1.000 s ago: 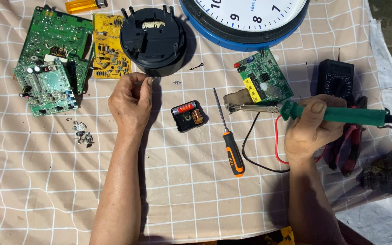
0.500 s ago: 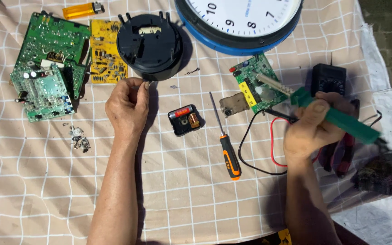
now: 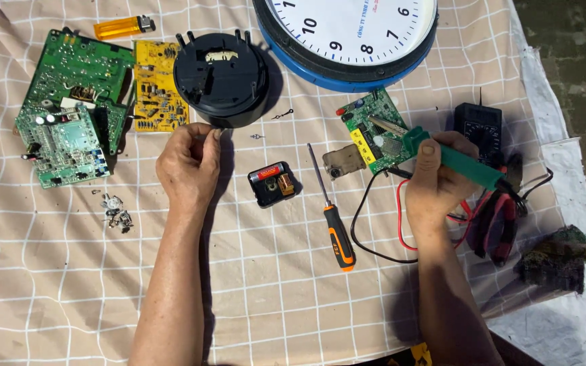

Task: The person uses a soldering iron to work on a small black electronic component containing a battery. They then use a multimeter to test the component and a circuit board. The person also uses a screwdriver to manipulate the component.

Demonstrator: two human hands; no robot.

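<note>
My right hand (image 3: pixel 435 183) grips a green-handled soldering iron (image 3: pixel 466 166), its metal tip resting on a small green circuit board (image 3: pixel 367 125) with a yellow block. My left hand (image 3: pixel 188 163) sits just below a round black plastic housing (image 3: pixel 222 78), fingers pinched together at its lower edge; what they pinch is too small to see. Between my hands lies a small black clock movement (image 3: pixel 272 183) with a red battery in it. An orange-and-black screwdriver (image 3: pixel 334 217) lies to its right.
A blue-rimmed wall clock (image 3: pixel 347 34) lies at the top. Green boards (image 3: pixel 69 115) and a yellow board (image 3: pixel 157 85) sit at left, an orange lighter (image 3: pixel 123 27) above them. A black multimeter (image 3: pixel 479 129), red and black leads, red pliers (image 3: pixel 496 227) at right.
My right hand has swung the soldering iron from lying level to angled down, bringing its tip onto the small green board. My left hand has stayed by the black housing.
</note>
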